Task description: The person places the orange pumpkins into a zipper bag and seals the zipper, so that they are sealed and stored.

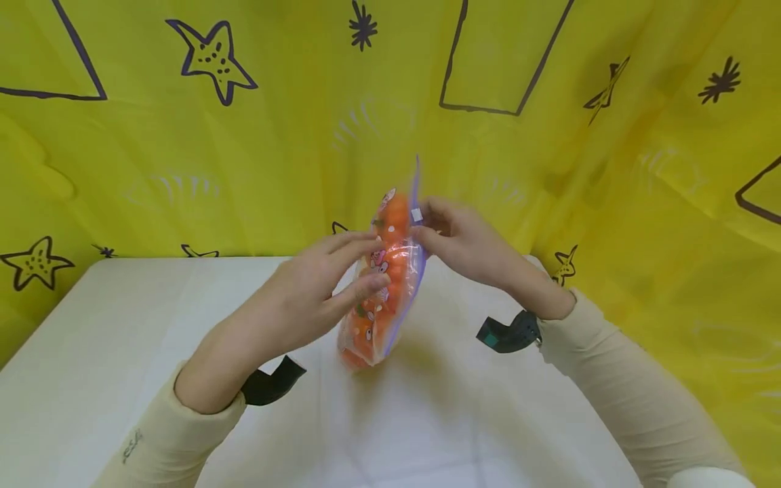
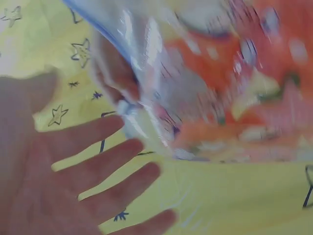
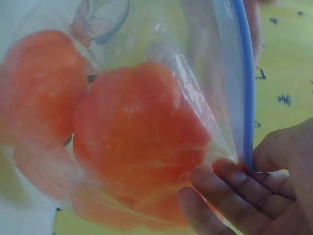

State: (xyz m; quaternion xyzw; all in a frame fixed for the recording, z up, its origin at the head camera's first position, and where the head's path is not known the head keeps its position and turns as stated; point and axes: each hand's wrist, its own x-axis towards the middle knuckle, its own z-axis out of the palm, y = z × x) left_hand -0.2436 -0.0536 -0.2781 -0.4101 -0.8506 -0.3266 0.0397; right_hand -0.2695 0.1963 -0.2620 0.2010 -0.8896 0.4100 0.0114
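A clear zip bag (image 1: 396, 264) with cartoon prints hangs tilted above the table, holding several orange, rounded, lobed things (image 3: 142, 132) of a kind I cannot tell. Its blue-purple zip edge (image 3: 248, 93) runs along the right side, and a small white tab (image 1: 417, 215) shows near the right fingers. My right hand (image 1: 466, 244) pinches the bag's zip edge between thumb and fingers. On the other side, my left hand (image 1: 299, 288) has its fingers spread and nearly straight beside the bag. Whether the left fingertips touch the plastic I cannot tell.
Below the bag lies a white table (image 1: 152, 325). A yellow curtain (image 1: 293, 135) printed with stars and outlines rises behind the table and along the right. Dark straps (image 1: 274, 381) sit at both wrists.
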